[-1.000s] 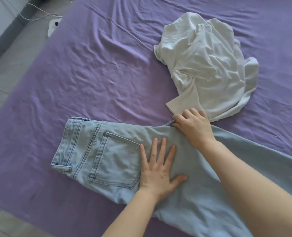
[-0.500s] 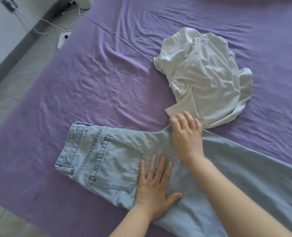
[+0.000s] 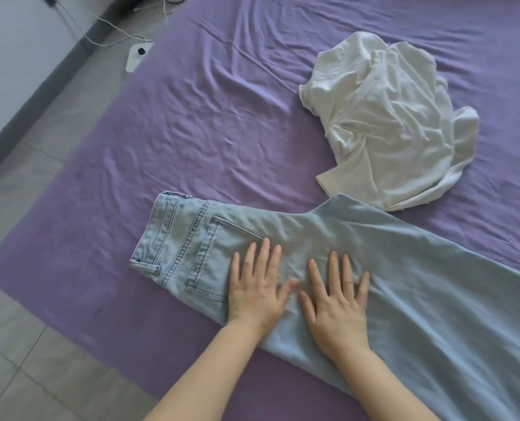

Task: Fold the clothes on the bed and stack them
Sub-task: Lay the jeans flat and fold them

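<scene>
Purple sheets cover the bed (image 3: 210, 123), wrinkled under a pair of light-blue jeans (image 3: 404, 268) lying along its near edge, waistband to the left, legs running off right. Both hands lie flat with straight fingers, gripping nothing: the left hand (image 3: 257, 291) on the back pocket, the right hand (image 3: 337, 302) just beside it. A crumpled white T-shirt (image 3: 386, 123) waits unfolded beyond. To smooth well, sweep outward from the seat toward the hems with even pressure before folding.

the jeans (image 3: 404, 268) run off the right and bottom edges, legs unseen; both forearms are cut off below; the bed (image 3: 222, 117) continues past the top and right edges.
</scene>
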Available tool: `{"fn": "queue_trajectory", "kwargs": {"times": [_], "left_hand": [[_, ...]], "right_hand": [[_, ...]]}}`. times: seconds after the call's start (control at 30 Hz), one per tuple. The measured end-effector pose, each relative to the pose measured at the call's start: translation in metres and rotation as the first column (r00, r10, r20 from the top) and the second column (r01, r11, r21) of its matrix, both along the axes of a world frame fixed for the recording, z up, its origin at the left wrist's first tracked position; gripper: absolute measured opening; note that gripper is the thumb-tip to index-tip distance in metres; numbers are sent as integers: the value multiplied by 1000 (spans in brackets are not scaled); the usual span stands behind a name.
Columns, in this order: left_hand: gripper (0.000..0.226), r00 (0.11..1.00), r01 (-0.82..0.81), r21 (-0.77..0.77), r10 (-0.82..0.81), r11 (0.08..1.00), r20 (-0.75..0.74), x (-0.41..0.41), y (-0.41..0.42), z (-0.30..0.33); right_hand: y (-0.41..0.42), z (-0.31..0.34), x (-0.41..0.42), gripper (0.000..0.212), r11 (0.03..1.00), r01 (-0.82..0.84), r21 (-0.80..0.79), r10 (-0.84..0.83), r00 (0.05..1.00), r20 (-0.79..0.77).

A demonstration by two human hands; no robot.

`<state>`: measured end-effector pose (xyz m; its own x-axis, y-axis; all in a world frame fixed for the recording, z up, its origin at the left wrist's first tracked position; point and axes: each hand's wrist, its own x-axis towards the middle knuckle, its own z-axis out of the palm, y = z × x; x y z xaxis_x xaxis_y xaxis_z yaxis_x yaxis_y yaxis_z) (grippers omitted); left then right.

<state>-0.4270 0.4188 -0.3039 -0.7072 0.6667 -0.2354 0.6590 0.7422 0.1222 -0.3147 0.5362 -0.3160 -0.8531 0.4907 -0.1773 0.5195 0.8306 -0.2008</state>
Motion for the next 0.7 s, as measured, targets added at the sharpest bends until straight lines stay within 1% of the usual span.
{"fn": "queue_trajectory", "kwargs": {"times": [0.07, 0.1, 0.13, 0.2, 0.27, 0.33, 0.4, 0.43, 0.47, 0.5, 0.57, 0.6, 0.7], "left_hand": [[64, 992, -85, 13, 85, 996, -89, -28, -12, 12], [65, 983, -149, -28, 145, 988, -110, -44, -19, 21], [66, 974, -208, -106, 196, 972, -110, -59, -26, 29], [68, 964, -267, -249, 262, 931, -53, -83, -41, 36], [69, 961, -261, -284, 277, 923, 16, -94, -49, 42], [67, 969, -216, -269, 240, 939, 58, -97, -53, 46], [67, 965, -255, -204, 261, 945, 5, -101, -58, 46], [69, 951, -308, -172, 307, 936, -36, -104, -62, 45], [72, 926, -378, -146, 375, 914, -52, -108, -66, 44], [76, 890, -455, -132, 455, 880, -36, -111, -70, 44], [87, 805, -585, -126, 593, 801, 34, -117, -77, 41], [93, 776, -619, -123, 628, 776, 56, -120, -79, 39], [106, 750, -649, -103, 656, 754, 85, -129, -81, 41]], "right_hand": [[-23, 10, 0, 64, 997, -69, -38, 69, 998, -8], [-39, 12, 3, 64, 990, -130, -59, 130, 992, -7], [-54, 11, 5, 63, 980, -184, -76, 185, 983, 5], [-75, 9, 8, 61, 971, -222, -86, 227, 972, 53], [-80, 9, 5, 61, 978, -190, -85, 197, 978, 76], [-80, 16, -4, 59, 984, -150, -95, 156, 986, 62], [-81, 24, -19, 56, 984, -145, -106, 148, 989, 27], [-82, 27, -29, 55, 981, -161, -108, 162, 987, 4], [-84, 29, -40, 54, 977, -183, -111, 182, 983, -17], [-86, 29, -51, 54, 973, -205, -109, 202, 978, -44], [-95, 31, -74, 55, 961, -254, -111, 244, 965, -93], [-100, 33, -86, 56, 953, -279, -118, 266, 958, -110], [-118, 35, -116, 58, 929, -334, -161, 318, 941, -120]]}}
